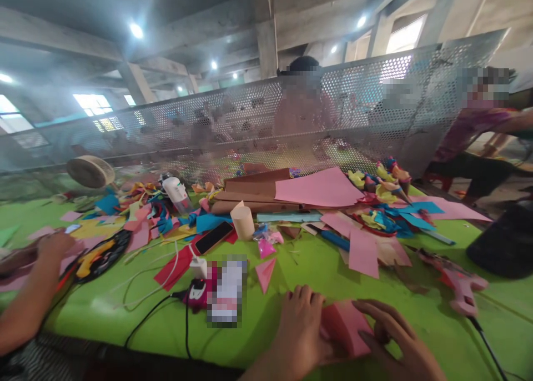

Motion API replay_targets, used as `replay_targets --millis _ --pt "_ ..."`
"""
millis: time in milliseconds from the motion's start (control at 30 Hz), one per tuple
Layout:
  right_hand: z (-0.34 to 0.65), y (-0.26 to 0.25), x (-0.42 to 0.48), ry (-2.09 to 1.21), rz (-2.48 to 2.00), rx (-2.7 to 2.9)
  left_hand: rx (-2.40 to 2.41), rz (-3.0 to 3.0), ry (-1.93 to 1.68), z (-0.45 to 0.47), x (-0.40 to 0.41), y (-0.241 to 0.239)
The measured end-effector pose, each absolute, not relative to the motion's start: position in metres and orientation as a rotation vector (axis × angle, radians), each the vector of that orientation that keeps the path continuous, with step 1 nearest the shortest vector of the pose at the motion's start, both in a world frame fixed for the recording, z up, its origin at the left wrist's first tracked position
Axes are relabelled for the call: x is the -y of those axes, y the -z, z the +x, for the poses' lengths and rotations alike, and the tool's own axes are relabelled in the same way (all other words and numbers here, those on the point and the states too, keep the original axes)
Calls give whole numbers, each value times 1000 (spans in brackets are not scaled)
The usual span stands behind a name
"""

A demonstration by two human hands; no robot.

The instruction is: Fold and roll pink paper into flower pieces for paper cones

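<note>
Both my hands rest on a folded piece of pink paper [346, 325] at the near edge of the green table [316, 270]. My left hand [300, 328] presses flat on its left part with the fingers together. My right hand [393, 339] holds its right side, the fingers curled over the top edge and the thumb below. A small pink paper triangle [265, 272] lies just beyond my left hand.
A pink glue gun [458, 284] with a black cord lies to the right. Paper scraps, brown rolls [254, 195], a phone [213, 237], a charger and cables cover the middle. Another person's arm [31, 292] reaches in from the left. A perforated metal screen [375, 109] closes the far side.
</note>
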State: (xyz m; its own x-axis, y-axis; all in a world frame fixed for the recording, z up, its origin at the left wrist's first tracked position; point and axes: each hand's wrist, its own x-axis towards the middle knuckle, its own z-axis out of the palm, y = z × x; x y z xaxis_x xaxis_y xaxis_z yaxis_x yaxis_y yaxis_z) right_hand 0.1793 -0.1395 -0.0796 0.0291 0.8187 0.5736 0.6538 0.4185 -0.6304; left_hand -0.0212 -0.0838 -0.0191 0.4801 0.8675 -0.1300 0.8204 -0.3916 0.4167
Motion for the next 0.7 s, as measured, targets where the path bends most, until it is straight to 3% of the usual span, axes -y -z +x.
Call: replay_targets --millis 367,700 --pt "168 30 142 59 -1176 1668 -1356 2098 -201 -26 81 -11" --pt "175 33 147 47 -1231 1740 -1229 1719 -259 -31 74 -18"
